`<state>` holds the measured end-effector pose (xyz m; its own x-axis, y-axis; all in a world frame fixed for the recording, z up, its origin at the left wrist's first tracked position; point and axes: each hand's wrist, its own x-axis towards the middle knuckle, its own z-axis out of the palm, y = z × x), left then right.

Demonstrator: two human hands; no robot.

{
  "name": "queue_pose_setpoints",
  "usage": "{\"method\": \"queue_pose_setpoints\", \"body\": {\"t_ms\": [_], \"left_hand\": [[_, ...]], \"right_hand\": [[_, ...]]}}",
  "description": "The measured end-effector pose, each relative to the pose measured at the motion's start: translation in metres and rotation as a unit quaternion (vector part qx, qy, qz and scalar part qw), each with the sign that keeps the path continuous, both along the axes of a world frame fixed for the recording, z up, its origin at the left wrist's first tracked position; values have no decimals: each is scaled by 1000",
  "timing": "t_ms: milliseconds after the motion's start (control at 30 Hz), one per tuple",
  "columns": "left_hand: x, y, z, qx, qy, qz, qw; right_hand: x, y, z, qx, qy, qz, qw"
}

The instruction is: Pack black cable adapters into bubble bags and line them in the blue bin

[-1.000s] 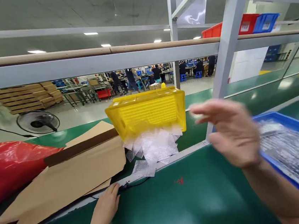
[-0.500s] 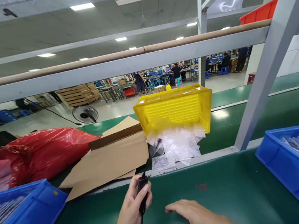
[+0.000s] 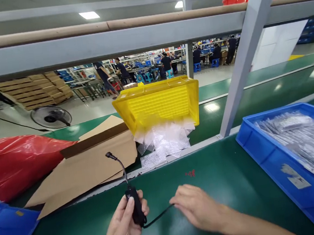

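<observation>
Left hand (image 3: pixel 125 222): closed round a black box (image 3: pixel 136 208), thumb flat on its face, fingers wrapped behind. Box lies in the grip, toward 1 o'clock of the palm, tilted, above the green bench (image 3: pixel 223 189). Short lead (image 3: pixel 124 171) rises from its top, bending toward 11 to a plug (image 3: pixel 111 155) in front of the cardboard (image 3: pixel 92 167).

Right hand (image 3: pixel 196 207): fingers together, pinching the black cord (image 3: pixel 159 216) that leaves the box's lower end; box at its 9 o'clock, well apart. From this hand, bubble-wrap bags (image 3: pixel 170 140) at 11, yellow bin (image 3: pixel 159 104) beyond them; blue bin (image 3: pixel 270 158) of clear packets (image 3: pixel 310 138) at 2.
</observation>
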<state>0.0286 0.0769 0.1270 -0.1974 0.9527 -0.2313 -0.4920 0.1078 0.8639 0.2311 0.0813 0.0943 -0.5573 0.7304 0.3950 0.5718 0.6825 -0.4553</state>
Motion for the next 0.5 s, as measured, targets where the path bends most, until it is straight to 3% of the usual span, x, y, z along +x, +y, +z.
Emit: {"method": "queue_pose_setpoints", "body": {"t_ms": [100,200,367,500], "left_hand": [[0,-7,-12,-13,44,-35,998],[7,-14,-27,-18,52,-80,995],[28,-25,-41,4,44,-125,991],[40,-32,-47,12,37,-133,990]], "right_hand": [[13,6,12,172,-27,-67,982],[8,11,17,238,48,-95,965],[-21,7,15,173,177,-81,965],[-37,3,8,113,227,-81,964]]}}
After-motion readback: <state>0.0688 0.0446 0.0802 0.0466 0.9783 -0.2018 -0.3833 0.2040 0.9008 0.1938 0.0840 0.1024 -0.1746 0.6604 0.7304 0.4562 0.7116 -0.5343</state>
